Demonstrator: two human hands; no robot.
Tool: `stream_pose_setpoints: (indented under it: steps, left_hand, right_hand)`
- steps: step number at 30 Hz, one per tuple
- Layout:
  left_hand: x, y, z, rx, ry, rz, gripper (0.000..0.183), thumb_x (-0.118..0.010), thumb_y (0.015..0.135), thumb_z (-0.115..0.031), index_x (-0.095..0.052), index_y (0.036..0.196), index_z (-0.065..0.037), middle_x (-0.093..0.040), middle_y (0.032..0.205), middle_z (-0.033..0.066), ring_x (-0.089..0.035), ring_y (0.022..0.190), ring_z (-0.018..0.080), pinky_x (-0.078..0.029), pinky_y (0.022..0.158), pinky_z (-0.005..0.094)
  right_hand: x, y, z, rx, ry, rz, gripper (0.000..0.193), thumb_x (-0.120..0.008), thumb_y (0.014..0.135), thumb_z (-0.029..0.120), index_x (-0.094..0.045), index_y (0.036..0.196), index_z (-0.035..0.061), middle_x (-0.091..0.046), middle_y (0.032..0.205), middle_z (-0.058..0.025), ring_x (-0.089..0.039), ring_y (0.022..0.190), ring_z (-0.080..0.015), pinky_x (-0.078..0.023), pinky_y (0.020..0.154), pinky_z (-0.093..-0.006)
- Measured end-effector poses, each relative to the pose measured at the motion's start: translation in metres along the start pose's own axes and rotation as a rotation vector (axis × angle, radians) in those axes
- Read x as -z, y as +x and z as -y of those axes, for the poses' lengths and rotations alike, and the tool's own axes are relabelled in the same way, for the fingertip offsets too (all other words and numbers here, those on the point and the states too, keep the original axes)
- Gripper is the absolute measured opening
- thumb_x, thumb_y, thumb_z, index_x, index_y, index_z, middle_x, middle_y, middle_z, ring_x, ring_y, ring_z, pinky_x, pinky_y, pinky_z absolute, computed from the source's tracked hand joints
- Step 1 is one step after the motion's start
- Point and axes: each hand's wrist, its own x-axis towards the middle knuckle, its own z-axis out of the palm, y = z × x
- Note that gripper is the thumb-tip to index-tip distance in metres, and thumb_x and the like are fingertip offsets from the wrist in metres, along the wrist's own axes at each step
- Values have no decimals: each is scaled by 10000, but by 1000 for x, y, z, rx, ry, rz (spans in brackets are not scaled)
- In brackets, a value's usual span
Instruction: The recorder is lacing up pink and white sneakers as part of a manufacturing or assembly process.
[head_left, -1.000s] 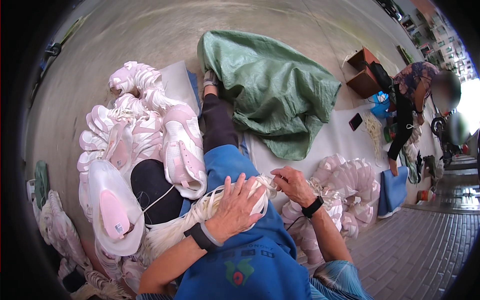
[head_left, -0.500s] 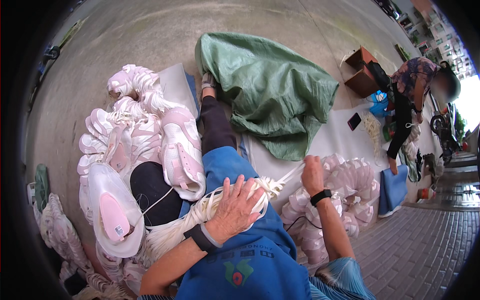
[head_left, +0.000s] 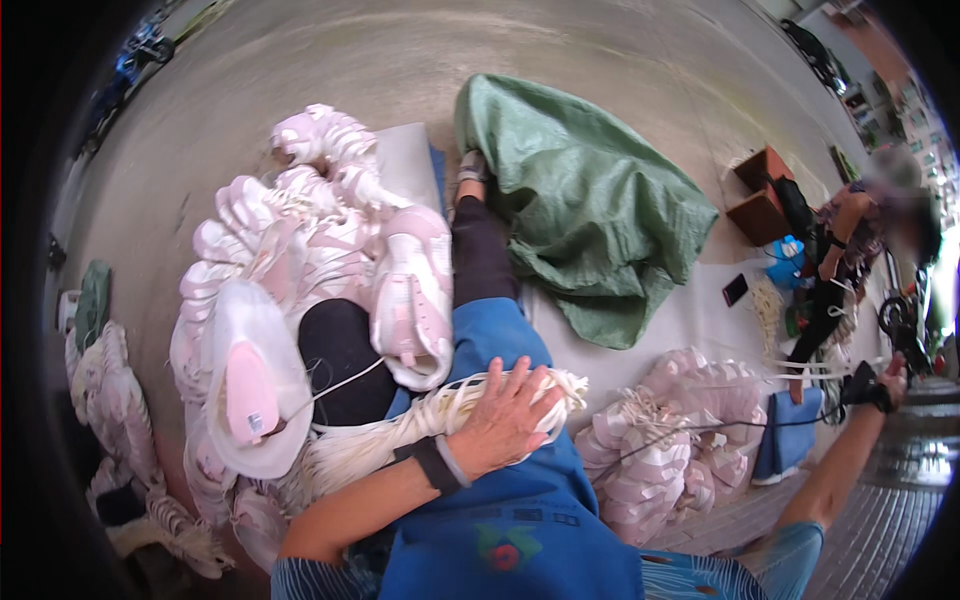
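The pale mat offers passage between green sheet and shoe pile, but stretched white laces cross farther right.

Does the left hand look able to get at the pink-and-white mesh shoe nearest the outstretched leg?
Probably yes: the shoe lies close by the left hand with nothing covering it, though the hand would likely have to leave the cream-white lace bundle.

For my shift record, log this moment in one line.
Left hand: on shoelace bundle | Right hand: outstretched, holding shoelaces | Nearby: pink-white sneaker upper
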Motion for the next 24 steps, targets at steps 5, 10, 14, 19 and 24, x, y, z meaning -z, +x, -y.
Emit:
stream_pose_setpoints:
  steps: [5, 10, 14, 19, 24]
  left_hand:
    - [9, -4, 4, 66, -515, -180, 500, -667, 839, -263, -507, 1258, -40, -484, 1302, 210, -472, 1215, 371, -358, 1026, 482]
    - [29, -18, 39, 425, -1695, -104, 324, -454, 969, -241, -522, 1212, -39, -593, 1197, 133, -573, 1129, 263, -437, 983, 390]
    - [83, -40, 75, 342, -2425, -309, 495, -409, 980, -429, -484, 1297, -56, -577, 1237, 159, -545, 1173, 319, -390, 1033, 481]
    - [94, -88, 139, 432, -2354, -865, 359, -427, 1000, -299, -548, 1167, -5, -625, 934, 75, -610, 884, 225, -468, 907, 425]
    - [99, -107, 160, 543, -2285, -1123, 261, -435, 1008, -234, -575, 1077, -24, -522, 755, 5, -501, 660, 122, -449, 720, 317]
  right_hand:
    - [64, -100, 148, -24, 2197, 595, 464, -388, 1015, 398, -587, 1184, 15, -653, 1087, -142, -633, 1013, -250, -479, 894, -356]
    - [283, -403, 306, 844, 1941, 1511, 140, -503, 971, 171, -574, 962, 50, -617, 864, -58, -619, 710, -124, -493, 619, -266]
    - [339, -512, 329, 1373, 1614, 2154, 122, -442, 988, 95, -547, 969, 36, -569, 810, -29, -604, 657, -94, -456, 621, -221]
    - [320, -531, 331, 1369, 1163, 2400, 149, -424, 1002, 113, -544, 956, 36, -542, 767, -12, -574, 629, -79, -447, 617, -215]
    - [275, -489, 330, 1223, 1053, 2215, 126, -467, 981, 97, -559, 950, 17, -562, 714, -24, -585, 592, -106, -471, 587, -238]
